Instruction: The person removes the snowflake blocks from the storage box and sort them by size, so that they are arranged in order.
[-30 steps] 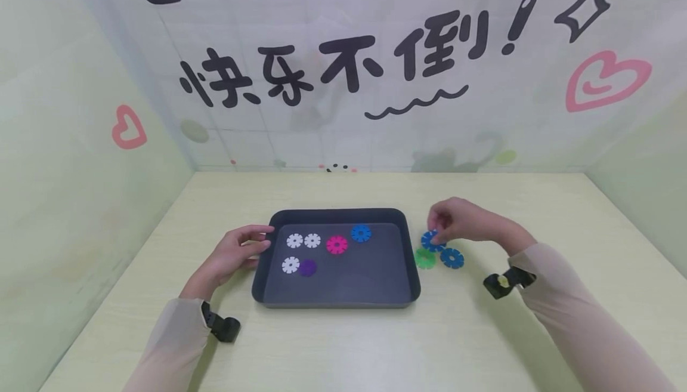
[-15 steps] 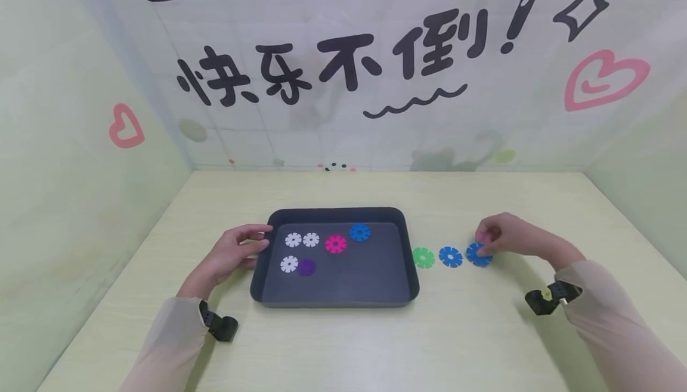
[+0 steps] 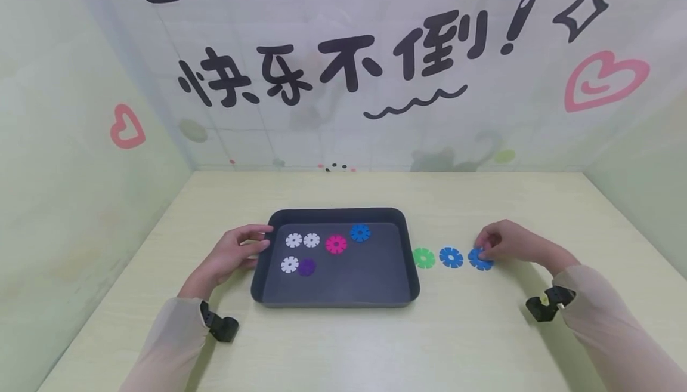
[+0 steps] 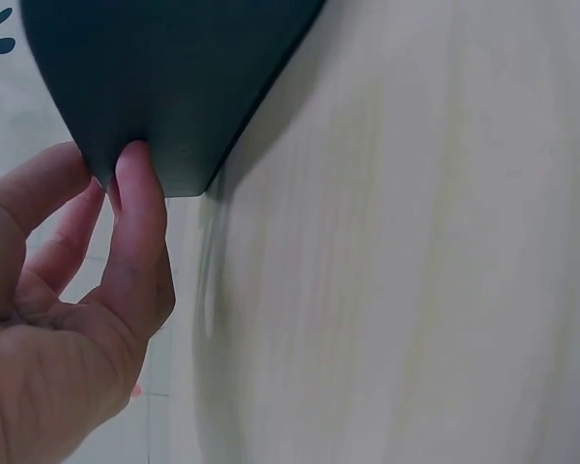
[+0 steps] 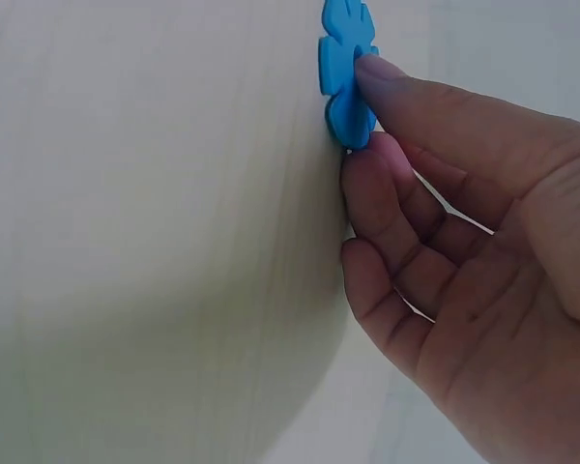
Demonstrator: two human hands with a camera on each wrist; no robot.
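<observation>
- Left grip [image 3: 233,253] is pinching the smooth tray [image 3: 349,284] near its rounded far-left corner.
- Right grip [image 3: 511,240] is holding a notched blue disc [image 3: 479,261] beyond the tray's right edge.

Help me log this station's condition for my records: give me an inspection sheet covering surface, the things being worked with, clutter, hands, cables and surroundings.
Surface: pale wood-grain table; no damage seen.
Job's things: dark tray with three white discs, a purple disc, a pink disc and a blue disc; to its right, in a row, a green disc, a middle blue disc and an outer blue disc.
Clutter: nothing seen.
Hands: left hand holds the tray's left rim; right hand pinches the outer blue disc.
Cables: nothing seen.
Surroundings: printed backdrop with dark lettering.
</observation>
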